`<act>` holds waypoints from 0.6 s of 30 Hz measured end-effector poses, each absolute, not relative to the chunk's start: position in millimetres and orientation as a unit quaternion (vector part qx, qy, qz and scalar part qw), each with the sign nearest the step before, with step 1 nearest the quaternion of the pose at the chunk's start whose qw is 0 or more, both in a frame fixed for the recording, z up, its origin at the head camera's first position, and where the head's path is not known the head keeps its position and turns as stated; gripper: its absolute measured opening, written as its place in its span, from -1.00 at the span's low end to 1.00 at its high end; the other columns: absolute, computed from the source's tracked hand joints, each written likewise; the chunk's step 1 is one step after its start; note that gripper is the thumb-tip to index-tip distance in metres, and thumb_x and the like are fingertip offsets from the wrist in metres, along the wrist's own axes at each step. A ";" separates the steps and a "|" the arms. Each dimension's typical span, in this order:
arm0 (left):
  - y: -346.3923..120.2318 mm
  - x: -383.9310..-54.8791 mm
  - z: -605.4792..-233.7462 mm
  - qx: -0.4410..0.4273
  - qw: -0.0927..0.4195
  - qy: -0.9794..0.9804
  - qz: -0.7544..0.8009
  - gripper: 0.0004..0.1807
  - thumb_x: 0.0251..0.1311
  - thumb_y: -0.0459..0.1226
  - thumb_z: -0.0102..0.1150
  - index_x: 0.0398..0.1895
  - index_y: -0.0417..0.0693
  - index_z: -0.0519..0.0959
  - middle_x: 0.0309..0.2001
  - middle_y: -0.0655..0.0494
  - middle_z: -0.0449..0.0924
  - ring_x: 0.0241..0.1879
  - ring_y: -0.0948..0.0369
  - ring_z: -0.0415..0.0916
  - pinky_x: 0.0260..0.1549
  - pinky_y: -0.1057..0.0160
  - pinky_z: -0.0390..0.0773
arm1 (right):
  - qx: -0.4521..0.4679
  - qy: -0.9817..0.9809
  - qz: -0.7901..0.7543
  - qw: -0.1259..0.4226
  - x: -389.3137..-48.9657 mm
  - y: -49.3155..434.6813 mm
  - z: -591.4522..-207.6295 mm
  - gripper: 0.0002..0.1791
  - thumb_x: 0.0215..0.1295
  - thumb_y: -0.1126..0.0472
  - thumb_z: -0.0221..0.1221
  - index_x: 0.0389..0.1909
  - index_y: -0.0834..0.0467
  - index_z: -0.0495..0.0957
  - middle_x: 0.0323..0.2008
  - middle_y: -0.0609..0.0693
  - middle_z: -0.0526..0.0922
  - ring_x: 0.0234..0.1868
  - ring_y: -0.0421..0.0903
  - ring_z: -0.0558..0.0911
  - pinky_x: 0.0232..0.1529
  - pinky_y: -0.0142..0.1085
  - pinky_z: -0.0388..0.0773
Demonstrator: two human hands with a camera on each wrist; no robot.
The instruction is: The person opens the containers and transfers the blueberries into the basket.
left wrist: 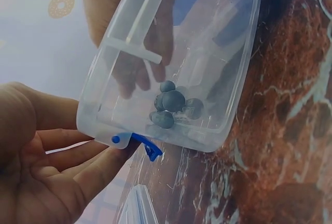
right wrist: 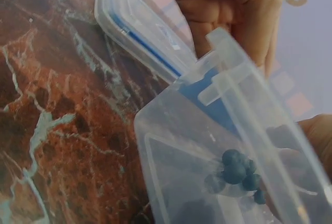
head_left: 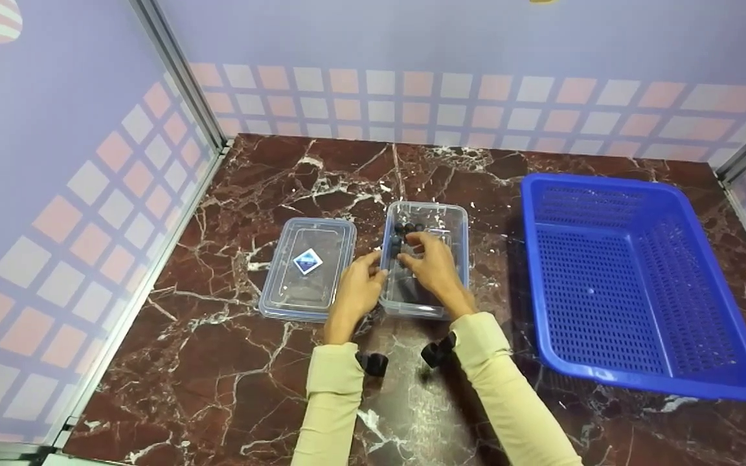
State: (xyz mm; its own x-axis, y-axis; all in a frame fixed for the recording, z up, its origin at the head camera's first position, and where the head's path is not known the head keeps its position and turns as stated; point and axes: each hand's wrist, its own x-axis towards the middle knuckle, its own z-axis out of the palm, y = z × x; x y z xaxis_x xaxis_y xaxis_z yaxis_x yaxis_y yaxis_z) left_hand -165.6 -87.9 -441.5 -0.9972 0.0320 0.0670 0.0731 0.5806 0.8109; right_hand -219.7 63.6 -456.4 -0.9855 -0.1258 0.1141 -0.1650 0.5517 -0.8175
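Observation:
An uncovered clear plastic box stands on the table, with several dark blue, blueberry-like balls bunched at its left side. My left hand grips the box's left edge, its fingers around a blue clip in the left wrist view. My right hand reaches down into the box. Its bent fingers are spread beside the balls, with nothing visible between them. In the right wrist view the same balls show through the box wall.
Left of the box lies a second clear box with its lid on and a blue diamond sticker. A large blue perforated basket stands at the right. Panels rise at the back and sides of the marbled table.

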 end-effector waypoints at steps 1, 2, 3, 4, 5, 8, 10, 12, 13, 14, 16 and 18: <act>-87.7 -165.5 -441.5 -0.029 0.021 -0.888 -0.458 -0.56 0.23 -0.38 0.10 0.19 -0.31 0.46 0.03 -0.20 0.59 -0.04 0.00 0.61 0.05 0.07 0.53 | 0.079 -0.884 0.461 0.015 -219.9 63.6 -457.1 -0.55 0.13 0.29 0.31 0.05 0.34 0.52 -0.04 0.24 0.64 -0.05 0.11 0.65 0.03 -0.13 0.58; -87.6 -165.5 -441.4 -0.028 0.020 -0.887 -0.461 -0.56 0.23 -0.38 0.10 0.19 -0.31 0.46 0.03 -0.20 0.59 -0.04 0.00 0.61 0.05 0.07 0.53 | 0.076 -0.887 0.455 0.010 -220.1 63.6 -457.5 -0.54 0.13 0.29 0.32 0.06 0.34 0.52 -0.04 0.24 0.64 -0.04 0.11 0.65 0.04 -0.13 0.57; -87.6 -165.5 -441.5 -0.026 0.017 -0.886 -0.463 -0.56 0.24 -0.37 0.09 0.20 -0.30 0.46 0.04 -0.20 0.59 -0.03 0.00 0.61 0.06 0.07 0.52 | 0.073 -0.890 0.450 0.004 -220.3 63.6 -457.7 -0.54 0.12 0.29 0.32 0.06 0.33 0.52 -0.03 0.23 0.64 -0.03 0.10 0.64 0.05 -0.13 0.56; -87.5 -165.4 -441.4 -0.026 0.017 -0.886 -0.463 -0.56 0.24 -0.37 0.09 0.20 -0.29 0.45 0.04 -0.20 0.59 -0.03 0.00 0.61 0.06 0.07 0.52 | 0.071 -0.893 0.444 0.000 -220.6 63.6 -457.7 -0.54 0.12 0.28 0.32 0.05 0.33 0.52 -0.03 0.23 0.64 -0.03 0.11 0.64 0.05 -0.12 0.56; -87.5 -165.3 -441.2 -0.026 0.017 -0.886 -0.463 -0.56 0.24 -0.37 0.09 0.20 -0.29 0.45 0.04 -0.20 0.59 -0.03 0.00 0.61 0.06 0.07 0.52 | 0.068 -0.895 0.441 -0.007 -220.8 63.6 -457.7 -0.54 0.11 0.28 0.32 0.05 0.32 0.52 -0.03 0.22 0.64 -0.03 0.10 0.64 0.06 -0.11 0.55; -87.2 -165.2 -441.1 -0.026 0.018 -0.886 -0.463 -0.56 0.24 -0.37 0.09 0.20 -0.29 0.46 0.03 -0.21 0.59 -0.03 0.00 0.60 0.07 0.07 0.52 | 0.064 -0.903 0.425 -0.022 -221.7 63.8 -457.6 -0.55 0.11 0.28 0.33 0.03 0.32 0.53 -0.05 0.22 0.65 -0.04 0.10 0.65 0.06 -0.09 0.55; -87.0 -165.3 -441.4 -0.026 0.019 -0.886 -0.462 -0.56 0.24 -0.37 0.10 0.20 -0.29 0.46 0.02 -0.21 0.59 -0.03 0.00 0.60 0.07 0.07 0.52 | 0.064 -0.908 0.414 -0.030 -222.5 63.9 -458.1 -0.57 0.11 0.27 0.32 0.02 0.32 0.54 -0.06 0.23 0.65 -0.04 0.11 0.65 0.05 -0.08 0.54; -87.1 -165.5 -442.0 -0.028 0.019 -0.886 -0.462 -0.56 0.24 -0.37 0.09 0.20 -0.29 0.45 0.03 -0.21 0.59 -0.02 0.00 0.61 0.07 0.07 0.52 | 0.065 -0.912 0.403 -0.034 -223.5 63.7 -459.1 -0.59 0.12 0.26 0.32 0.00 0.31 0.55 -0.05 0.22 0.66 -0.03 0.11 0.65 0.07 -0.08 0.53; -87.2 -165.6 -442.3 -0.028 0.019 -0.886 -0.463 -0.56 0.24 -0.37 0.09 0.20 -0.29 0.45 0.03 -0.21 0.59 -0.02 0.00 0.60 0.07 0.07 0.52 | 0.066 -0.914 0.399 -0.035 -224.1 63.4 -459.8 -0.59 0.12 0.26 0.32 -0.01 0.31 0.55 -0.05 0.22 0.66 -0.02 0.12 0.64 0.08 -0.08 0.52; -87.3 -165.7 -442.6 -0.027 0.019 -0.885 -0.464 -0.56 0.24 -0.37 0.09 0.20 -0.29 0.45 0.04 -0.21 0.58 -0.02 0.00 0.60 0.07 0.08 0.52 | 0.067 -0.916 0.395 -0.037 -224.7 63.1 -460.4 -0.60 0.12 0.25 0.31 -0.01 0.31 0.56 -0.04 0.21 0.65 -0.01 0.12 0.63 0.09 -0.07 0.51; -87.5 -165.4 -442.8 -0.027 0.018 -0.885 -0.464 -0.56 0.25 -0.37 0.09 0.21 -0.29 0.45 0.05 -0.20 0.58 -0.01 0.01 0.60 0.07 0.08 0.52 | 0.068 -0.919 0.386 -0.037 -225.6 62.6 -461.5 -0.61 0.12 0.25 0.31 -0.02 0.29 0.57 -0.03 0.21 0.65 0.02 0.14 0.61 0.11 -0.05 0.49; -87.3 -165.3 -442.9 -0.026 0.019 -0.885 -0.465 -0.56 0.25 -0.37 0.09 0.20 -0.29 0.45 0.06 -0.20 0.58 -0.01 0.01 0.60 0.07 0.09 0.52 | 0.069 -0.922 0.380 -0.036 -226.3 62.3 -462.6 -0.63 0.11 0.27 0.31 -0.04 0.28 0.57 -0.04 0.20 0.66 0.02 0.14 0.61 0.12 -0.05 0.49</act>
State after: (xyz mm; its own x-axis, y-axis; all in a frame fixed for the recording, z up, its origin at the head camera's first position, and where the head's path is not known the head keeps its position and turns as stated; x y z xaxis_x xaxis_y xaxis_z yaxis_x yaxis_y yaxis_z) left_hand -165.3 -87.3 -442.9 -0.9979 0.0283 0.0578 0.0637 0.5662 0.8218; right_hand -226.3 62.3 -462.6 -0.9880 -0.1539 -0.0146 -0.0989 0.7014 -0.7058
